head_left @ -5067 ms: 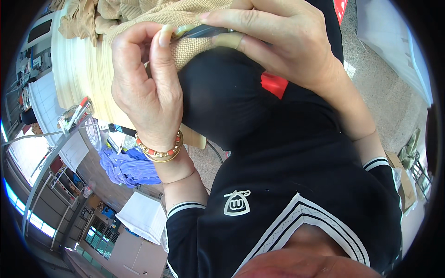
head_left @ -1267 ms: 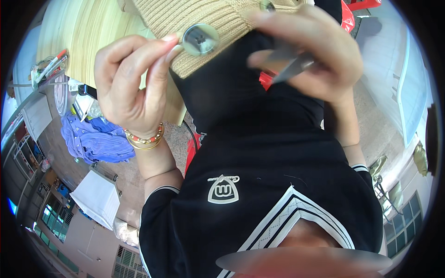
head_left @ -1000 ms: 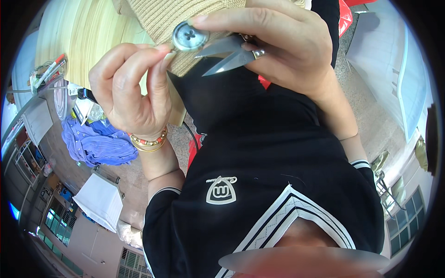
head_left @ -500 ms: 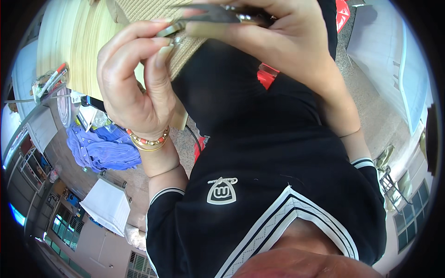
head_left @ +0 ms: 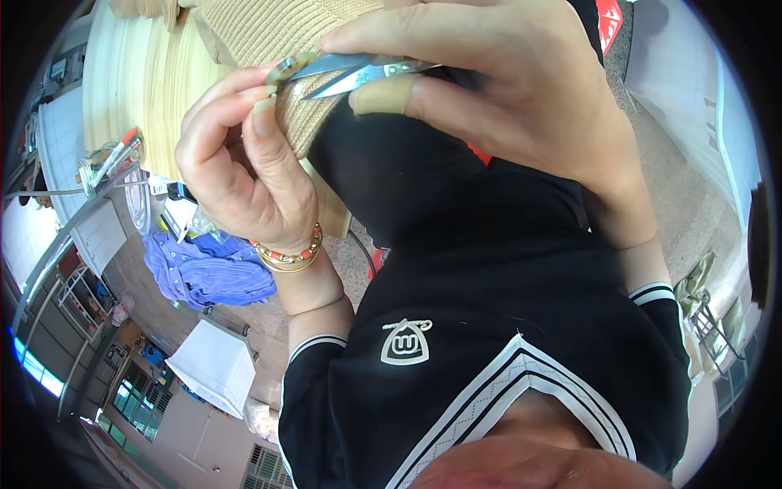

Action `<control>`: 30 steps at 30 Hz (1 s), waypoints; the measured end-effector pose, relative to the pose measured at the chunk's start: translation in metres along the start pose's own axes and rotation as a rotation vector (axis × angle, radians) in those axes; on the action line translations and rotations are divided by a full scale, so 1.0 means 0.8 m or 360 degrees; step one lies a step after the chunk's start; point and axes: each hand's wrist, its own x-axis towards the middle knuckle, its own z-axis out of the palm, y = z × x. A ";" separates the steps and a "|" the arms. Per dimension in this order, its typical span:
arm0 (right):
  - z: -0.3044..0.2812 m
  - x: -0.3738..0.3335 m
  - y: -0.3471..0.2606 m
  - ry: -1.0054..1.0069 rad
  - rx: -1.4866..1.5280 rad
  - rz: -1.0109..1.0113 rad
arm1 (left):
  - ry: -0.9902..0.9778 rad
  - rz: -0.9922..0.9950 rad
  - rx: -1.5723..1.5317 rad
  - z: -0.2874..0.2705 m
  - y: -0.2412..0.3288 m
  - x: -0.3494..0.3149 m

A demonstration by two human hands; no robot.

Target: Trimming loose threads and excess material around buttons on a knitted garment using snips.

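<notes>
My left hand [head_left: 244, 151] pinches a small shiny round piece [head_left: 285, 72], button-like, between thumb and fingertips. It lies against beige ribbed knit fabric [head_left: 269, 28], which spreads beneath both hands over my lap. In my right hand [head_left: 521, 102] is a pair of small metal thread snips [head_left: 358, 77]. Their two blades are parted, with the tips pointing left and close beside the round piece. A yellowish wrap [head_left: 383, 96] covers the right thumb tip. My palm and fingers hide the rear of the snips. Any thread there is too fine to make out.
A pale wood-grained tabletop [head_left: 134, 90] stands to the left, with pens [head_left: 114, 163] in a holder at its edge. Lower down lie a blue-purple cloth heap [head_left: 204, 273] and a white bin-like box [head_left: 216, 367]. A large whitish sheet [head_left: 684, 106] stands at the right.
The snips have turned and their parted blades now show beside the round piece. Both hands have shifted slightly down, the left one also to the right. The whole view has moved a little.
</notes>
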 end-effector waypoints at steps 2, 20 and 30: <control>0.001 0.001 0.000 0.0010 -0.0006 0.0031 | 0.0001 -0.0007 -0.0003 0.000 -0.001 0.000; -0.017 -0.021 -0.011 -0.0004 -0.0004 0.0276 | -0.0031 0.0013 0.0143 -0.004 0.000 -0.001; -0.016 -0.006 -0.015 -0.0056 0.0001 0.0375 | 0.0012 0.0054 0.0160 0.000 -0.001 -0.001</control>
